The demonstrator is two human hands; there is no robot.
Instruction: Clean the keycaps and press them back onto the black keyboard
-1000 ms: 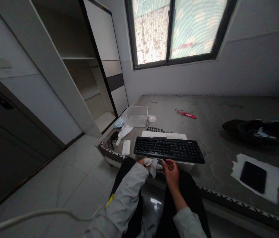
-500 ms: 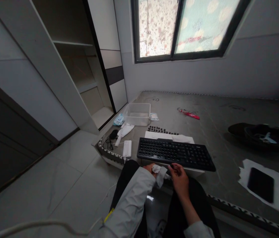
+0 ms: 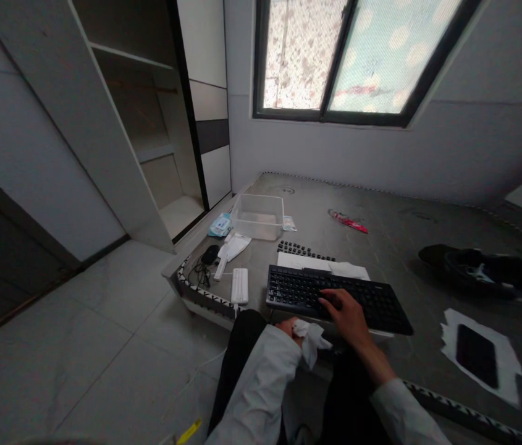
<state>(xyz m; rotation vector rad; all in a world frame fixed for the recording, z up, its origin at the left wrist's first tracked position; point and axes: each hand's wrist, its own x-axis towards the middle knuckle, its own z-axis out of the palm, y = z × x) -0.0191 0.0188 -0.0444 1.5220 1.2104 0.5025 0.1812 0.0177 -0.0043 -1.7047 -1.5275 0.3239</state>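
Resting on the near middle of the long black computer keyboard (image 3: pixel 339 298), the right hand (image 3: pixel 345 312) lies loosely open, fingers spread over the keys and gripping nothing. That keyboard sits close to the near edge of the grey patterned mattress (image 3: pixel 399 235). Just in front of the keyboard's left end, below the mattress edge, the left hand (image 3: pixel 291 326) is curled closed around a crumpled white cloth (image 3: pixel 312 339), whose loose end hangs toward the right hand's wrist.

Behind the keyboard lies a flat white sheet (image 3: pixel 320 265), and beyond that a row of small loose black keycaps (image 3: pixel 303 250). Left of the keyboard lies a white rectangular block (image 3: pixel 239 285), then a white brush-like tool (image 3: pixel 230 252) and a small black object with a coiled cable (image 3: pixel 207 259). Farther back and to the left stands a clear plastic box (image 3: pixel 257 216). Well behind the keyboard lies a red packet (image 3: pixel 348 220). To the keyboard's right, a black tablet (image 3: pixel 477 355) rests on white paper.
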